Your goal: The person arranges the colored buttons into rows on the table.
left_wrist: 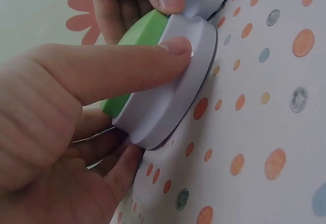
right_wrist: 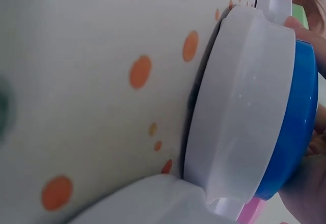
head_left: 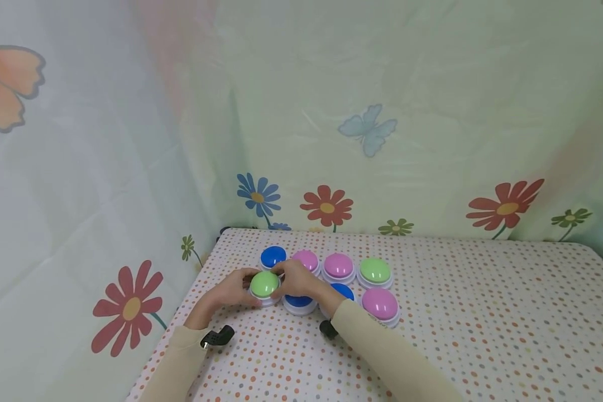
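Note:
A green dome push button (head_left: 264, 283) with a white round base stands on the dotted table at the left end of the front row. My left hand (head_left: 238, 287) grips it from the left; in the left wrist view the thumb (left_wrist: 153, 63) lies along the white base, with the other fingers beyond and below. From the right, my right hand (head_left: 297, 278) pinches the same button, its thumb tip (left_wrist: 170, 1) at the base's edge. Under that hand is a blue button (right_wrist: 293, 132), partly covered by it in the head view.
Behind stand a blue button (head_left: 273, 256), two pink buttons (head_left: 339, 265) and another green button (head_left: 374, 270). A further blue button (head_left: 343, 290), partly behind my right wrist, and a pink button (head_left: 380, 304) continue the front row. Flowered cloth (head_left: 422, 167) hangs behind the dotted table (head_left: 482, 324).

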`<state>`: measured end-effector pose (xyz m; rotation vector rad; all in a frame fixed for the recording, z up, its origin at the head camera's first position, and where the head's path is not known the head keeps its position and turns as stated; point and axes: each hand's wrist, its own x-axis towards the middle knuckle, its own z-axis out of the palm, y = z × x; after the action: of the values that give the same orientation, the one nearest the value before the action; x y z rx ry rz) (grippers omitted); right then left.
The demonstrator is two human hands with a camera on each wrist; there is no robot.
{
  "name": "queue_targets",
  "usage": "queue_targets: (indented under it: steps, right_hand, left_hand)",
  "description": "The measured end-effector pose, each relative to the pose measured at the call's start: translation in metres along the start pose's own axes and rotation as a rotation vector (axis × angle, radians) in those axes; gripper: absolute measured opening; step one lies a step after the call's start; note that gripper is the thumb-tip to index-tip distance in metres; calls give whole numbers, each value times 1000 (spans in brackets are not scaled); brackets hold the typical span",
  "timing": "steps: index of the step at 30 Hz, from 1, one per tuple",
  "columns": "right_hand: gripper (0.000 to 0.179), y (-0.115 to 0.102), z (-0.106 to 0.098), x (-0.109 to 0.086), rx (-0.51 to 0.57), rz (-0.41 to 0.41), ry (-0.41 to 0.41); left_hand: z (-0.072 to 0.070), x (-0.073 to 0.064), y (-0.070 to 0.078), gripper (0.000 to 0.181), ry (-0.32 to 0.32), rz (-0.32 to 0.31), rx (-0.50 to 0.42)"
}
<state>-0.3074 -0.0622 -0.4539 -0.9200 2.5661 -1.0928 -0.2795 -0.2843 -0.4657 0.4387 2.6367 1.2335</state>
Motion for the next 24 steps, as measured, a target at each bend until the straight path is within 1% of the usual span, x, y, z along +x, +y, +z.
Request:
queue_targets:
  steps: [4, 10, 14, 17, 20, 22, 24]
  right_hand:
    - [60, 3, -2, -2, -2, 17, 23]
    - [58, 7, -2, -5, -17, 23, 45]
    - [62, 6, -2, -5, -62, 16, 41]
    - [66, 2, -5, -6, -110, -14, 39]
    - [65, -6, -16, -14, -131, -35, 55]
    - [62, -11, -31, -24, -127, -38, 76]
    - [59, -14, -50, -38, -128, -16, 100]
  left_hand:
    - [2, 5, 0, 77, -7, 15, 1]
    - [5, 8, 1, 77, -22, 9, 0]
    - [4, 10, 1, 78, -38, 18, 1]
    - [2, 10, -1, 84, -74, 26, -4]
    - [-2, 8, -3, 88, -98, 23, -1]
    - [-7, 5, -4, 86, -75, 13, 10]
    - [-13, 4, -5, 79, -27, 11, 29]
